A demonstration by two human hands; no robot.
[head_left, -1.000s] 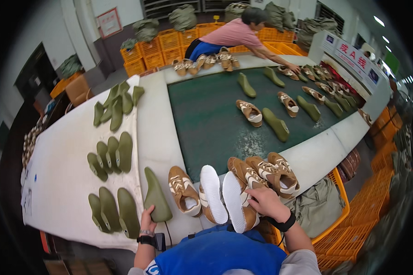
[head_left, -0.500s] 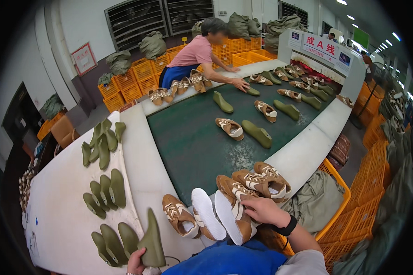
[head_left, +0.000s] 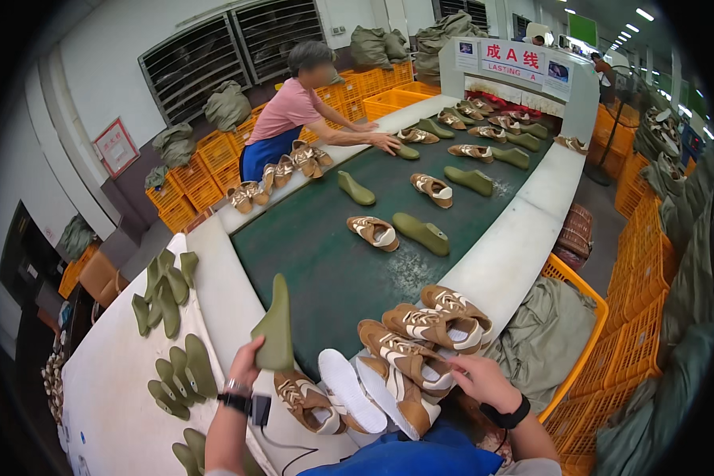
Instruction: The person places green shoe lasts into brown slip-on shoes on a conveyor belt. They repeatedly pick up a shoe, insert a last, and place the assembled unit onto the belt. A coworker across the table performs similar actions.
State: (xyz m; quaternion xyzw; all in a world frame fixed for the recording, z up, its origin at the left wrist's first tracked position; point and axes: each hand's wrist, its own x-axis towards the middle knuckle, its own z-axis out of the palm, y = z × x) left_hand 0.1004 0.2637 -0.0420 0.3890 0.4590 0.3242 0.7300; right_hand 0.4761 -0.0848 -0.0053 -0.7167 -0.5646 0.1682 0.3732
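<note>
My left hand [head_left: 244, 366] is closed round the wide end of an olive-green shoe last [head_left: 276, 327], which stands upright above the white table edge. At the heel of a brown sneaker with cream stripes [head_left: 395, 349], my right hand [head_left: 488, 384] has its fingers bent and pressed to the collar. That sneaker rests in a row of sneakers along the near edge. Two of them lie tipped, showing white soles [head_left: 351, 390]; another sneaker [head_left: 305, 401] sits left of these, below the held last.
Groups of green lasts [head_left: 166, 293] lie on the white table [head_left: 103, 357] at left. Sneakers and lasts ride on the green belt [head_left: 293, 246]. Across it, a person in pink [head_left: 285, 111] touches a last. An orange crate [head_left: 591, 317] with grey-green cloth stands at right.
My left hand has lifted the last up and to the right, away from the table's lasts. My right hand stays at the sneakers, slightly shifted. The view has turned a little.
</note>
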